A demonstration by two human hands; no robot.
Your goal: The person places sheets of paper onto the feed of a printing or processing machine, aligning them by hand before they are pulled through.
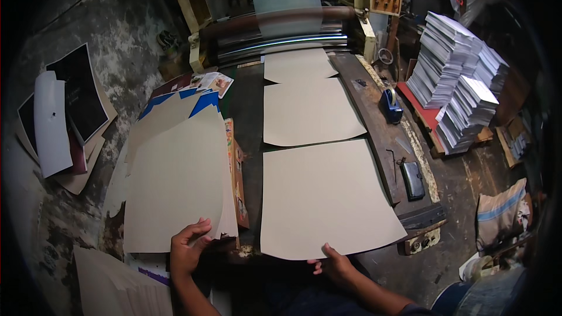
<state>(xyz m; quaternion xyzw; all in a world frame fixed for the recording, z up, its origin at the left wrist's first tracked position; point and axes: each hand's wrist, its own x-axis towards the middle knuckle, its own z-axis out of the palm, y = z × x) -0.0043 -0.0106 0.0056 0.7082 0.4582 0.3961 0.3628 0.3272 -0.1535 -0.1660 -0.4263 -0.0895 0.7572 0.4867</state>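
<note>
Hands (339, 268) at sheets (328, 199), row's long axis toward rollers (281, 41).

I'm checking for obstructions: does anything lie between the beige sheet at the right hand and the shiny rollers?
Yes, two: beyond the near sheet lie a middle sheet and a far sheet, in line toward the rollers. Nothing else visible intervenes.

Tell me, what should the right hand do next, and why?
Perhaps the right hand should nudge the row's nearest sheet forward: its thumb is at that sheet's near edge, and a thin dark gap separates the sheet from the middle sheet.
</note>
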